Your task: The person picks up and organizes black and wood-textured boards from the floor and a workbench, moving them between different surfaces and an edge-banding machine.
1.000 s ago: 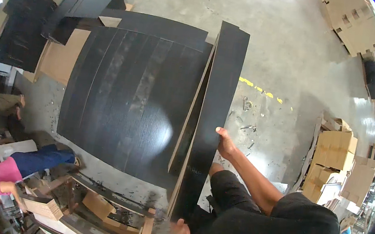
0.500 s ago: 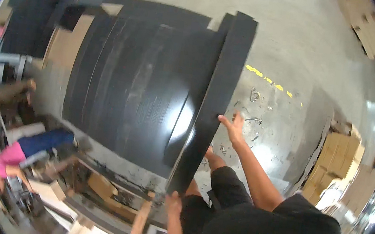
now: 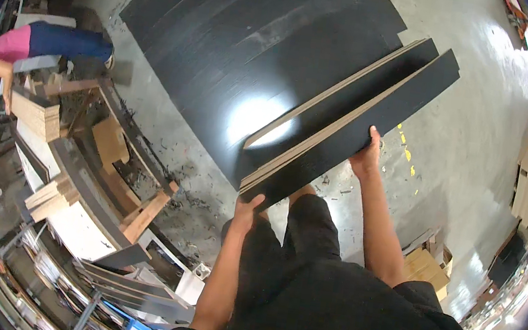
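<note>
I hold a long black board [image 3: 374, 122] with a pale wooden edge, tilted over a stack of large black panels [image 3: 253, 38] lying on the concrete floor. My left hand [image 3: 247, 208] grips the board's near end from below. My right hand [image 3: 366, 156] clasps its long outer edge about midway along. A second narrow black board [image 3: 352, 87] lies beside it on the stack, edge up.
A person in a pink top and blue trousers [image 3: 41, 48] bends at the left, near wooden offcuts and a pallet [image 3: 114, 153]. White boards and shelving [image 3: 84, 235] fill the lower left. Cardboard boxes [image 3: 426, 267] stand at the right.
The view has swung down and left. My left hand has taken hold of the board's near end, and the board now tilts diagonally instead of standing nearly upright.
</note>
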`<action>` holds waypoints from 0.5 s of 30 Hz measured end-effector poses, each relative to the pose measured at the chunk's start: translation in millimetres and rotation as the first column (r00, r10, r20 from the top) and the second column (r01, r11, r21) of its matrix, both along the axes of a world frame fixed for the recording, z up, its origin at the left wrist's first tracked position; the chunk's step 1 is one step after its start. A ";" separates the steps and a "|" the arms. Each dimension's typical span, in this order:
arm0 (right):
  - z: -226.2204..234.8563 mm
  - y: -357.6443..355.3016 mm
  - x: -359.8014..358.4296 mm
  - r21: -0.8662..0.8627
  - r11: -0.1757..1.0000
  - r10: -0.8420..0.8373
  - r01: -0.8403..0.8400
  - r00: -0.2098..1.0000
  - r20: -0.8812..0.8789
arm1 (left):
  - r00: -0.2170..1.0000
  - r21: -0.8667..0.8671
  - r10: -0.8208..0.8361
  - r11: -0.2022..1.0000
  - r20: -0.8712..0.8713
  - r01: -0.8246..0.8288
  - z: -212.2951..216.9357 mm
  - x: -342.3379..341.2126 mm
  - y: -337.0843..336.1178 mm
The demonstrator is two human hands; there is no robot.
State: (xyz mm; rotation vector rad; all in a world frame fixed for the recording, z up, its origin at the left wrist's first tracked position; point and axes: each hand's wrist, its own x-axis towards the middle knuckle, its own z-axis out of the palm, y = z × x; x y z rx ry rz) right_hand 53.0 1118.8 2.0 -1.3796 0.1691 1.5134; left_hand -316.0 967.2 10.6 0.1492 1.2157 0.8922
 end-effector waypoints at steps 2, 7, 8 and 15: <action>3.1 2.5 -0.3 0.004 1.000 0.010 -0.010 1.000 0.004 | 0.999 -0.073 -0.027 0.997 -0.019 0.026 -5.2 4.0 -0.8; 11.1 10.8 6.8 0.074 0.997 0.015 -0.012 0.999 -0.035 | 0.986 -0.088 -0.150 0.986 -0.079 0.143 -31.3 18.0 -4.8; 12.3 12.6 8.4 0.045 0.999 0.003 0.000 0.999 -0.048 | 0.983 -0.113 -0.161 0.982 -0.091 0.151 -34.9 19.7 -6.0; 6.2 18.2 10.4 -0.067 0.969 -0.238 0.237 0.971 -0.015 | 0.858 -0.093 -0.263 0.964 -0.441 0.248 3.3 1.9 41.8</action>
